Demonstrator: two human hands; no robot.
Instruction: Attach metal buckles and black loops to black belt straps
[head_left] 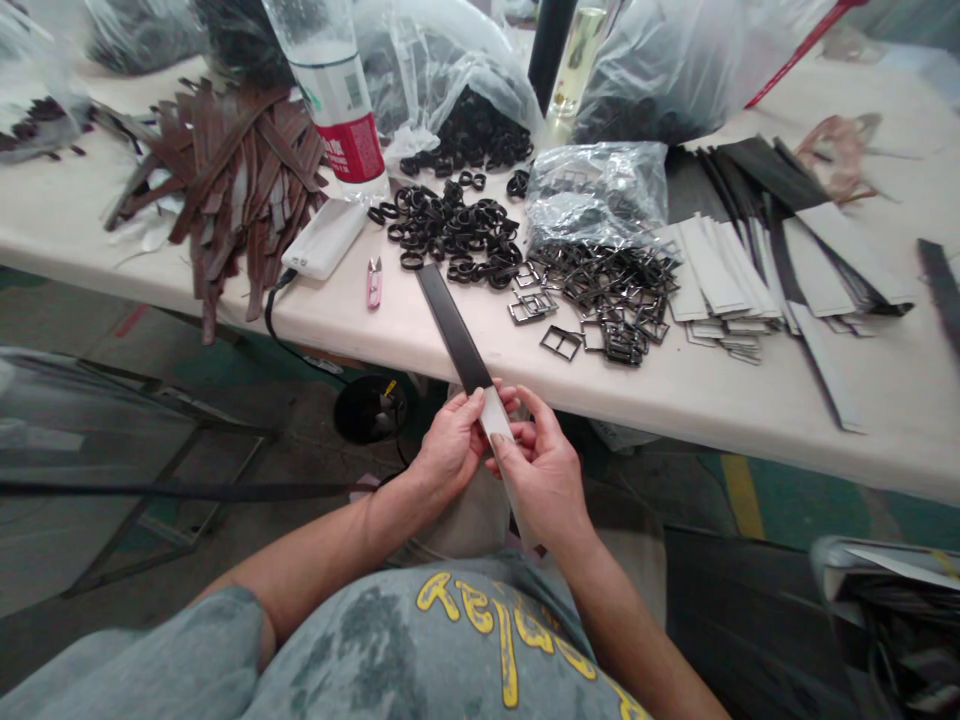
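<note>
A long black strap (452, 322) with a pale underside runs from the table's front edge down to my lap. My left hand (450, 445) pinches it where the black face turns to the pale side. My right hand (541, 470) grips the same strap just below, fingers curled round its pale part. Both hands are held in front of the table edge, above my knees.
On the white table (750, 395) lie black loops (450, 225), metal buckles (600, 290), fanned black and pale straps (757, 260), brown straps (232, 180), pink snips (373, 282), a white power bank (324, 238) and a bottle (334, 90). Plastic bags stand behind. A glass-topped frame (112, 470) stands at my left.
</note>
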